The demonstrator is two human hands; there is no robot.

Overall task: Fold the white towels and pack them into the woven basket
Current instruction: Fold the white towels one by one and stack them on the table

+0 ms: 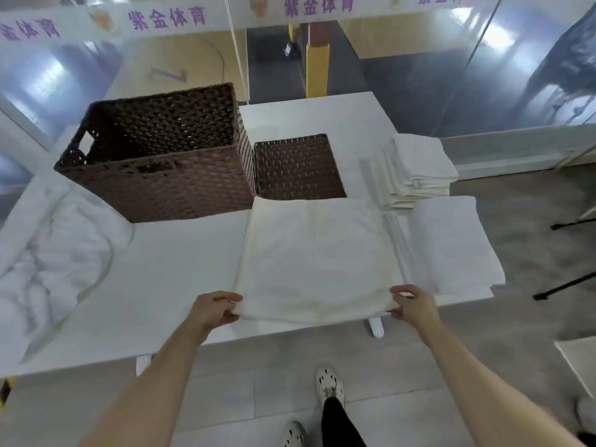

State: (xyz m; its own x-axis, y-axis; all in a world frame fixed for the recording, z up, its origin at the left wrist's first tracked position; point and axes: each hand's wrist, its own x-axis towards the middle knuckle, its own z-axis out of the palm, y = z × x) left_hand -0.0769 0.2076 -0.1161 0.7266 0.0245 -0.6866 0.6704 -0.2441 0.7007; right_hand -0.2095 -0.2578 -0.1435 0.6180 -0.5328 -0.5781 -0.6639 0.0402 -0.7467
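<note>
A white towel (314, 256) lies spread flat on the white table (180, 262), its far edge touching the basket lid. My left hand (214, 309) pinches its near left corner and my right hand (411, 303) pinches its near right corner, both at the table's front edge. The brown woven basket (167, 175) stands open at the back left, and no towel shows inside it. A stack of folded white towels (419, 169) sits at the back right. Another flat towel (451, 243) lies right of the one I hold.
The woven basket lid (298, 167) lies flat beside the basket. A heap of crumpled white towels (54, 253) covers the table's left end. Tripod legs (564, 285) stand on the floor at the right. My feet are under the front edge.
</note>
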